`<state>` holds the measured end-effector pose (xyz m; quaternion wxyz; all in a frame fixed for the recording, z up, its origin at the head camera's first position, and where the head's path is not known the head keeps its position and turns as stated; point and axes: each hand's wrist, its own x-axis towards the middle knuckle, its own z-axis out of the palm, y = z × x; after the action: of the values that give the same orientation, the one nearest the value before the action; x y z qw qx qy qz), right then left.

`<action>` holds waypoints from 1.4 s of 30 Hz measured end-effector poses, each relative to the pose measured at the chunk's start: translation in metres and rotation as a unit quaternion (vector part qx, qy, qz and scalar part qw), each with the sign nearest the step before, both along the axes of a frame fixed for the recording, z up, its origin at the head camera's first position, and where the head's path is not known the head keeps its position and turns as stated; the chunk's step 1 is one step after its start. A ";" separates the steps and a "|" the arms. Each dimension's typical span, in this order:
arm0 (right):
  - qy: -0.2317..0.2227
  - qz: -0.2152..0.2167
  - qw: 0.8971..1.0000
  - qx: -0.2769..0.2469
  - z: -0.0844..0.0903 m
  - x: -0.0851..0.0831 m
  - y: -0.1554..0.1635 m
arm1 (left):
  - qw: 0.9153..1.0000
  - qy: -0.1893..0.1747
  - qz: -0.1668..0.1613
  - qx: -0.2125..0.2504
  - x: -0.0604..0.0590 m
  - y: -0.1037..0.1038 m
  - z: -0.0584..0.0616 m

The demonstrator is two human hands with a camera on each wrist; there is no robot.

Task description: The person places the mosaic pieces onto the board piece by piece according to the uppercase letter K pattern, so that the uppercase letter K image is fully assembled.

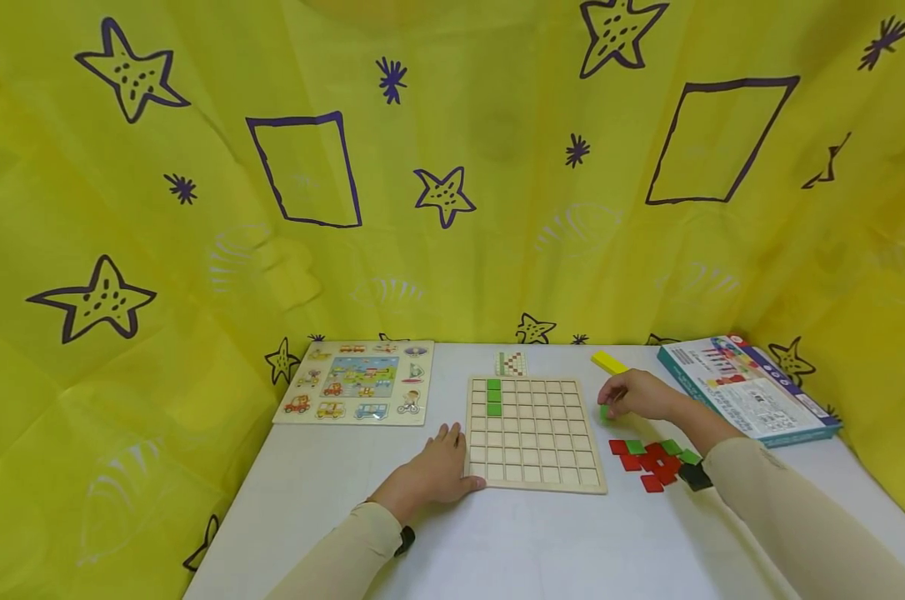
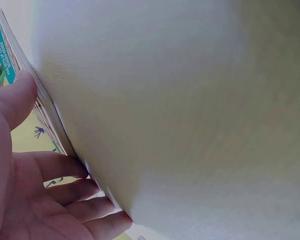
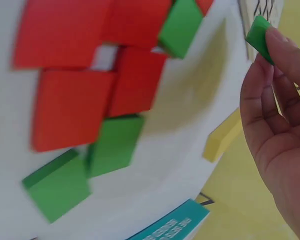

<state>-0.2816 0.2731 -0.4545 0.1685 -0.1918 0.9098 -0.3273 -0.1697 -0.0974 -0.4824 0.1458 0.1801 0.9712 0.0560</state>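
Observation:
A wooden grid board (image 1: 533,433) lies in the middle of the white table (image 1: 512,542), with three green tiles (image 1: 493,397) in its second column at the far end. My left hand (image 1: 439,472) rests flat on the table, its fingers (image 2: 65,190) straight against the board's near left edge. My right hand (image 1: 636,395) is just right of the board and pinches a green tile (image 3: 260,38) in its fingertips. A pile of red and green tiles (image 1: 653,462) lies on the table near that wrist; it fills the right wrist view as loose tiles (image 3: 85,100).
A wooden vehicle puzzle (image 1: 358,382) lies at the far left. A small pattern card (image 1: 511,363) sits behind the board, and a yellow block (image 1: 609,362) beside it. A blue box lid (image 1: 748,388) lies at the far right. Yellow cloth with stars (image 1: 437,167) walls the table.

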 end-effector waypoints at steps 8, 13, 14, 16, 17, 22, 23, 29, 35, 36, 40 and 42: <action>0.019 -0.007 1.000 -0.022 0.005 -0.012 -0.027 | 1.000 -0.004 0.004 0.003 0.001 0.000 0.002; 0.032 0.014 0.999 -0.038 0.007 -0.018 -0.043 | 1.000 -0.005 0.004 0.004 0.001 0.001 0.003; 0.032 0.018 0.999 -0.040 0.007 -0.019 -0.046 | 1.000 -0.004 0.003 0.004 0.001 0.001 0.003; 0.030 0.022 0.998 -0.041 0.007 -0.022 -0.053 | 1.000 -0.005 0.002 0.004 0.000 0.000 0.002; 0.029 0.023 0.999 -0.040 0.007 -0.023 -0.057 | 1.000 -0.005 0.002 0.003 0.000 0.000 0.002; 0.027 0.034 0.998 -0.045 0.011 -0.024 -0.074 | 1.000 -0.003 0.005 0.004 0.000 0.000 0.000; 0.027 0.037 0.998 -0.047 0.012 -0.024 -0.077 | 1.000 -0.001 0.005 0.003 0.000 0.000 0.000; 0.028 0.052 0.997 -0.058 0.012 -0.027 -0.094 | 1.000 0.002 0.005 -0.003 -0.002 0.000 -0.003; 0.023 0.063 0.996 -0.064 0.004 -0.028 -0.112 | 1.000 0.002 0.004 -0.006 -0.002 -0.001 -0.002; 0.022 0.066 0.995 -0.064 0.003 -0.028 -0.116 | 1.000 0.002 0.004 -0.006 -0.003 -0.001 -0.003; 0.017 0.080 0.994 -0.068 -0.004 -0.027 -0.128 | 1.000 0.001 0.002 -0.006 -0.004 -0.001 -0.004; 0.012 0.085 0.994 -0.072 -0.007 -0.026 -0.134 | 1.000 0.001 0.000 -0.007 -0.004 -0.001 -0.005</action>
<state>-0.3078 0.1393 -0.4610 0.1702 -0.2838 0.8662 -0.3744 -0.1738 -0.0988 -0.4875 0.1462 0.1789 0.9717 0.0491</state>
